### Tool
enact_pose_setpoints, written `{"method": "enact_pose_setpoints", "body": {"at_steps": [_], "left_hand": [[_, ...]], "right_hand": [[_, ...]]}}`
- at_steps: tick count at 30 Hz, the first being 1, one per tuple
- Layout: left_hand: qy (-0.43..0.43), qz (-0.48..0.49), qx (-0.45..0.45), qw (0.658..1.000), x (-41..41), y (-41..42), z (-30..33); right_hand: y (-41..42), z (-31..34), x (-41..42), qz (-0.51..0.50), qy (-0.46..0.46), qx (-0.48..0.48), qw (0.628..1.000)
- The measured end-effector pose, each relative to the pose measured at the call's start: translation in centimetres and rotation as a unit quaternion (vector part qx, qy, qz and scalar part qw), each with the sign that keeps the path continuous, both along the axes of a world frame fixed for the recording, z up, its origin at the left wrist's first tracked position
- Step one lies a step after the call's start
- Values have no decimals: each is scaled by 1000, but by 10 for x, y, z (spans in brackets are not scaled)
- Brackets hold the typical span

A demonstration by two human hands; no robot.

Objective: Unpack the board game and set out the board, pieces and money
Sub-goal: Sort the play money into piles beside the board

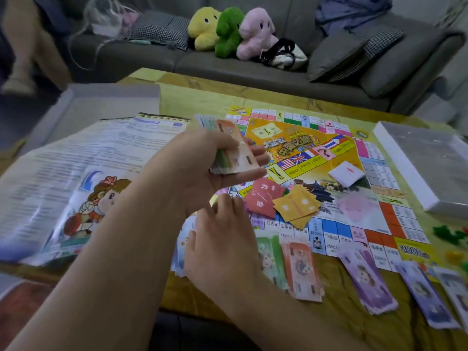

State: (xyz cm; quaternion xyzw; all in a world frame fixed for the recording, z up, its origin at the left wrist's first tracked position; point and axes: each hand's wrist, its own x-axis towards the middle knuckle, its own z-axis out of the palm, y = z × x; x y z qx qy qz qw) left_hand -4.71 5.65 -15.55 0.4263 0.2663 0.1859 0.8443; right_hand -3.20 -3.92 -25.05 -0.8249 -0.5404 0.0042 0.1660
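Grey sofa (228, 64) spans 12 o'clock, carrying checked cushions (162, 29), three plush toys (230, 31) and a bag (283, 55). Yellow-green table (202, 97) occupies centre. Lighting dim.

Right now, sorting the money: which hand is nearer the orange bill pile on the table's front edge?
Right. The right hand hovers just left of the orange bill pile; the left hand holds a stack of bills farther back.

Table (202, 97): board (329, 173), banknotes (304, 269)
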Motion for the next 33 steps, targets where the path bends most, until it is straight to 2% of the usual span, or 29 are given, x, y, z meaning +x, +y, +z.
{"method": "enact_pose_setpoints", "body": {"at_steps": [2,3,5,8,11,12,15,19,22,24,26,29,33], "left_hand": [[-24,-35,9,999,1,-5,1],[-35,-51,17,998,2,-9,2],[-45,-75,35,996,5,-17,2],[-36,-105,51,992,10,-32,-2],[-8,-136,59,989,22,-54,-11],[-2,-147,64,987,29,-65,-13],[11,-176,97,980,47,-97,-21],[31,-190,118,974,64,-123,-30],[43,-198,85,976,72,-130,-32],[48,-193,58,978,77,-132,-30],[64,-170,58,982,79,-127,-29],[93,-119,108,983,80,-105,-30],[119,-27,140,983,70,-70,-26]], "right_hand": [[-12,-1,10,-18,8,42,999],[-20,1,20,-32,42,55,997],[-44,13,48,-77,171,96,978],[-90,40,101,-116,394,153,898],[-133,62,140,-76,524,235,815],[-145,67,149,-63,543,248,800],[-166,67,158,-59,513,265,815],[-175,55,160,-102,457,296,833],[-183,52,170,-135,434,281,845],[-188,52,178,-154,444,272,840],[-190,52,183,-176,443,266,838],[-191,49,187,-189,436,269,838],[-170,38,165,-171,399,202,878]]}}
